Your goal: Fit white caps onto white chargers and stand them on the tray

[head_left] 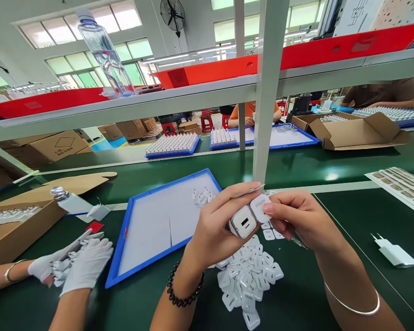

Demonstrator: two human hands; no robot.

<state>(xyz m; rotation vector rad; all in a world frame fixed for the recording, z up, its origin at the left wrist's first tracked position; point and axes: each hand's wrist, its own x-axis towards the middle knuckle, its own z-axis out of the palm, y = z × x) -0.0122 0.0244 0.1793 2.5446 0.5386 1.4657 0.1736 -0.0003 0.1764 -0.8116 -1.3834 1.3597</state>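
Observation:
My left hand (209, 223) is closed around a white charger (243, 222), its end with the USB slot turned towards me. A thin strip (250, 190) shows along my left fingers; its kind is unclear. Between thumb and fingers, my right hand (305, 216) pinches a white rounded-square cover (260, 209) with grey lettering. The cover sits right beside the charger's end; whether they are joined I cannot tell. Something clear hangs under my right fingers. Below both hands lies a heap of similar white covers (246, 276) on the green table (307, 294).
A blue-rimmed tray (131, 239) holds small white parts (203, 196). At left, a co-worker's gloved hands (86, 262) hold white pieces near an open carton (31, 230) and a dispenser bottle (69, 202). A charger with pins (395, 252) lies right. A shelf post (267, 92) stands ahead.

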